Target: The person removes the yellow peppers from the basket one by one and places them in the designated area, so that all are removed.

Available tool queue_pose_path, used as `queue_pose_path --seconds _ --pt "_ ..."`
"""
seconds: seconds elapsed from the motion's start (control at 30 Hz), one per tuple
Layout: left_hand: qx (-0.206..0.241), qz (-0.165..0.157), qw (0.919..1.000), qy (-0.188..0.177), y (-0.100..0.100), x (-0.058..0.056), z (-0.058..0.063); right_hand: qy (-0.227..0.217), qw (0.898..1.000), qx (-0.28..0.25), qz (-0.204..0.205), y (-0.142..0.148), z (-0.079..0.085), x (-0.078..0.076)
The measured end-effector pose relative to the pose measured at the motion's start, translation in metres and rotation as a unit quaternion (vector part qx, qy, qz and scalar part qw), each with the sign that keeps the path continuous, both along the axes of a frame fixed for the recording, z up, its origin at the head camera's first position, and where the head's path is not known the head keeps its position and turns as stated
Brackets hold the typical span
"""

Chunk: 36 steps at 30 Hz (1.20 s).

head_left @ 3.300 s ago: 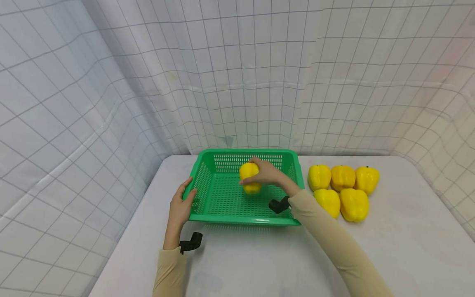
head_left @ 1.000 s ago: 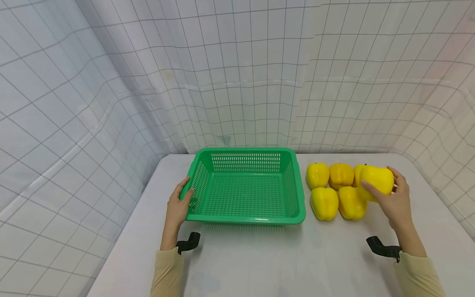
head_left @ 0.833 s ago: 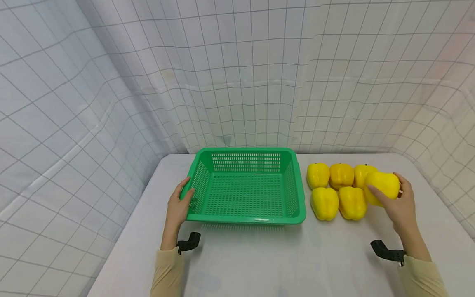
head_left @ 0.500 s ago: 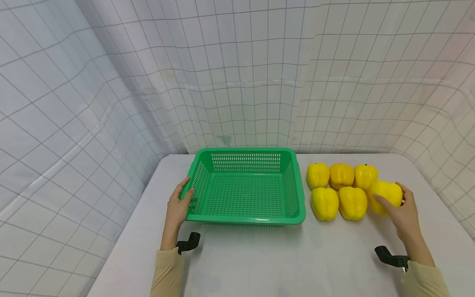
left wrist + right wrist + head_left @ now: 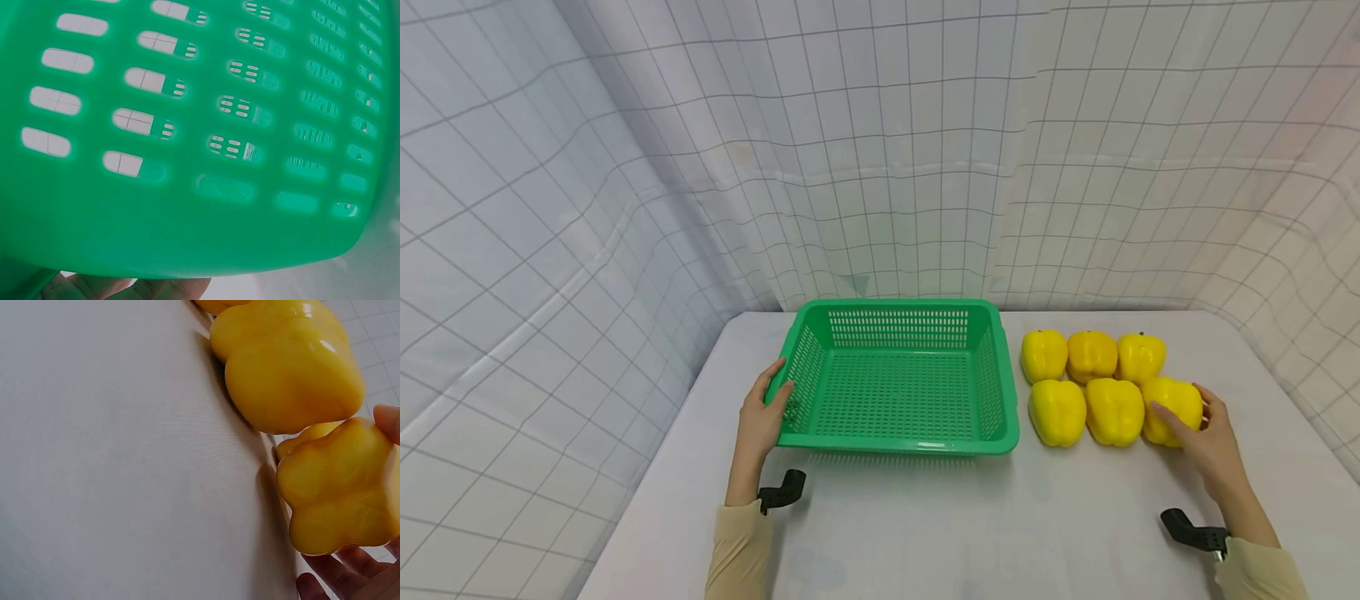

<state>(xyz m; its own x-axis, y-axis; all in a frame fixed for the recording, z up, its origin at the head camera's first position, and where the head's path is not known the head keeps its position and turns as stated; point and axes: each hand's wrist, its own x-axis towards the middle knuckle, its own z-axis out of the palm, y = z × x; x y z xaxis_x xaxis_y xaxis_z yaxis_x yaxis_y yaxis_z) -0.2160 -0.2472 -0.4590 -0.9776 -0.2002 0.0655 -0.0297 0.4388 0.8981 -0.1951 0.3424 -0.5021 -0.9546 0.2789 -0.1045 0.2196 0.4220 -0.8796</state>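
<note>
My right hand [image 5: 1213, 442] holds a yellow bell pepper [image 5: 1178, 404] by its sides, thumb on the near left and fingers round the right. That bell pepper is at the right end of the front row, close beside another yellow bell pepper [image 5: 1115, 412]. In the right wrist view the lobed end of the held bell pepper [image 5: 337, 487] faces the camera, low over the white tabletop. My left hand [image 5: 760, 421] grips the left rim of a green plastic basket [image 5: 895, 444], thumb on the inner side. The slotted basket wall [image 5: 156, 231] fills the left wrist view and hides most of that hand.
Several more yellow bell peppers stand in two rows right of the basket, among them the back-row bell pepper [image 5: 1141, 357] and the front-left bell pepper [image 5: 1057, 412]. A white grid-lined curtain [image 5: 925, 167] rises behind the white table [image 5: 925, 533] and along both sides.
My right hand lifted the yellow bell pepper out of the basket, carried it right, then lowered it to the front row's right end. My left hand stayed on the basket rim.
</note>
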Motion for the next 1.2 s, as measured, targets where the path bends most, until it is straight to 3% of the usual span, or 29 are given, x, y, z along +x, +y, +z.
queue_pose_path --seconds 0.73,0.87,0.97,1.07,1.13,1.2 --pt "-0.009 -0.001 1.0000 0.002 -0.003 0.001 0.003 -0.009 0.999 0.001 0.032 0.000 -0.004 -0.003" --pt "-0.062 0.020 0.9978 0.008 -0.001 0.001 0.004 -0.008 0.999 0.009 0.033 0.001 0.002 -0.006" --pt "-0.167 0.053 0.9836 0.045 0.000 0.002 0.005 0.026 0.999 0.033 0.032 0.000 0.010 -0.010" --pt "-0.271 0.079 0.9511 0.126 0.002 0.003 0.008 0.089 0.992 0.078 0.040 -0.004 0.022 -0.018" --pt "-0.313 0.071 0.9293 0.182 0.002 0.004 0.016 0.132 0.983 0.114 0.055 -0.010 0.033 -0.025" --pt "-0.329 0.034 0.9183 0.217 0.004 0.003 0.030 0.172 0.971 0.147 0.080 -0.019 0.046 -0.032"
